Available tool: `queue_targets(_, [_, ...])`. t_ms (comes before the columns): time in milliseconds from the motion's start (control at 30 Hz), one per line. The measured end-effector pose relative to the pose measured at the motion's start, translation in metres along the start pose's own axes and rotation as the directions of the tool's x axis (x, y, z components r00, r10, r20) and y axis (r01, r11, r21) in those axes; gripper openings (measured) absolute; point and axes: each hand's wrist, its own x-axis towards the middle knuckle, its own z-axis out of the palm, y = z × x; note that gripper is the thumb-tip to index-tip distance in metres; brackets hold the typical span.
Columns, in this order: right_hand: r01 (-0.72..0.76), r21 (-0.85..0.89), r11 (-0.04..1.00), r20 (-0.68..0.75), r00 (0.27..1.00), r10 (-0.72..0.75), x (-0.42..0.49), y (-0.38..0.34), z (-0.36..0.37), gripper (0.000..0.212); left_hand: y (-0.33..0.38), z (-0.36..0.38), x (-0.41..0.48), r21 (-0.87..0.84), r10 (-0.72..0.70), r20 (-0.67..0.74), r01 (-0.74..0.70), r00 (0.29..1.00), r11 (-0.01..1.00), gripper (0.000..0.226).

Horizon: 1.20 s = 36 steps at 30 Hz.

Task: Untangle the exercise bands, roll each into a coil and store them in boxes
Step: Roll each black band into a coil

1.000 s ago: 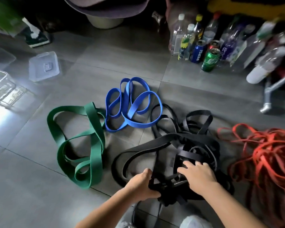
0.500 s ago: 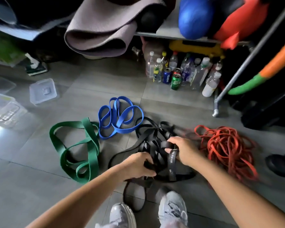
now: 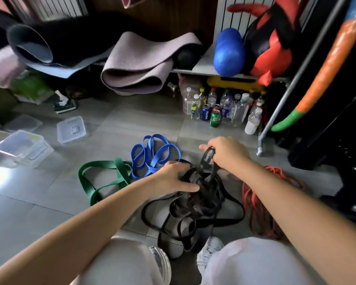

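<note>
A tangle of black exercise bands (image 3: 195, 208) hangs and trails onto the grey floor between my knees. My right hand (image 3: 226, 154) pinches a loop of a black band with white print and holds it up. My left hand (image 3: 174, 177) grips the knot of the tangle lower down, thumb stretched across it. A blue band (image 3: 152, 157) lies in loose loops on the floor behind my left hand. A green band (image 3: 103, 179) lies to its left. A heap of red-orange bands (image 3: 261, 210) sits on the right, partly hidden by my right forearm.
Clear plastic boxes (image 3: 23, 147) and a loose lid (image 3: 71, 129) stand on the floor at the left. Bottles and cans (image 3: 220, 110) crowd under a shelf at the back. A metal rack leg (image 3: 261, 140) stands at the right. My shoes (image 3: 210, 249) are below the tangle.
My right hand has lifted the printed black loop higher and farther from me. The black tangle has risen off the floor with it. The camera has tilted up, showing more of the shelf.
</note>
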Motion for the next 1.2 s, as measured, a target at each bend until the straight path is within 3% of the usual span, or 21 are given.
queue_targets(67, [0.038, 0.032, 0.999, -0.082, 0.996, -0.035, -0.009, -0.017, -0.019, 0.023, 0.027, -0.005, -0.008, -0.027, 0.04, 0.026, -0.039, 0.999, 0.999, 0.045])
queue_targets(167, [0.136, 0.175, 0.975, -0.218, 0.971, -0.096, -0.025, -0.037, -0.051, 0.045, 0.068, -0.011, -0.022, -0.158, -0.013, -0.099, -0.003, 0.995, 0.987, 0.018])
queue_targets(333, [0.17, 0.441, 0.881, -0.343, 0.939, -0.01, -0.047, -0.02, -0.085, 0.017, 0.117, -0.046, -0.064, -0.451, -0.064, -0.365, -0.116, 0.929, 0.885, 0.012])
queue_targets(400, [0.223, 0.668, 0.71, -0.244, 0.967, -0.075, -0.066, -0.014, -0.083, 0.014, 0.131, -0.06, -0.084, -0.597, -0.029, -0.416, -0.25, 0.909, 0.762, 0.009])
queue_targets(433, [0.22, 0.792, 0.569, -0.166, 0.975, -0.146, -0.077, -0.014, -0.08, 0.014, 0.138, -0.066, -0.094, -0.665, 0.006, -0.424, -0.315, 0.906, 0.677, 0.008])
queue_targets(467, [0.173, 0.881, 0.441, -0.081, 0.972, -0.22, -0.088, -0.016, -0.074, 0.026, 0.144, -0.071, -0.102, -0.708, 0.046, -0.418, -0.357, 0.907, 0.61, 0.008])
queue_targets(500, [0.126, 0.916, 0.382, -0.017, 0.96, -0.278, -0.095, -0.019, -0.067, 0.04, 0.151, -0.073, -0.109, -0.713, 0.085, -0.41, -0.377, 0.908, 0.591, 0.007])
queue_targets(567, [0.108, 0.89, 0.443, 0.01, 0.967, -0.255, -0.105, -0.032, -0.049, 0.054, 0.163, -0.071, -0.119, -0.647, 0.144, -0.395, -0.386, 0.907, 0.658, 0.005])
queue_targets(600, [0.122, 0.877, 0.465, -0.025, 0.978, -0.209, -0.107, -0.037, -0.039, 0.048, 0.167, -0.07, -0.123, -0.623, 0.16, -0.395, -0.391, 0.905, 0.677, 0.006])
queue_targets(667, [0.111, 0.859, 0.5, -0.064, 0.992, -0.112, -0.111, -0.041, -0.018, 0.023, 0.171, -0.073, -0.131, -0.652, 0.164, -0.429, -0.43, 0.888, 0.625, 0.008])
queue_targets(733, [0.064, 0.737, 0.673, -0.022, 0.997, -0.07, -0.117, -0.029, 0.004, 0.012, 0.168, -0.086, -0.139, -0.7, 0.153, -0.489, -0.491, 0.859, 0.518, 0.006])
queue_targets(767, [0.043, 0.656, 0.753, -0.014, 0.999, -0.045, -0.121, -0.019, 0.014, 0.014, 0.164, -0.094, -0.143, -0.705, 0.144, -0.521, -0.519, 0.841, 0.484, 0.004])
queue_targets(833, [0.008, 0.573, 0.819, -0.041, 0.999, 0.019, -0.126, -0.002, 0.023, 0.027, 0.155, -0.106, -0.148, -0.681, 0.108, -0.566, -0.538, 0.817, 0.497, 0.004])
queue_targets(933, [0.021, 0.564, 0.825, -0.099, 0.994, 0.043, -0.128, 0.0, -0.008, 0.017, 0.143, -0.11, -0.152, -0.621, 0.054, -0.565, -0.467, 0.823, 0.629, 0.003])
queue_targets(1033, [0.231, 0.581, 0.781, -0.377, 0.926, 0.007, -0.123, -0.015, -0.079, 0.006, 0.136, -0.106, -0.152, -0.572, 0.028, -0.554, -0.405, 0.832, 0.713, 0.003])
queue_targets(1200, [0.514, 0.638, 0.573, -0.604, 0.796, -0.041, -0.147, -0.054, -0.19, 0.009, 0.145, -0.092, -0.154, -0.591, -0.018, -0.508, -0.333, 0.861, 0.735, 0.014])
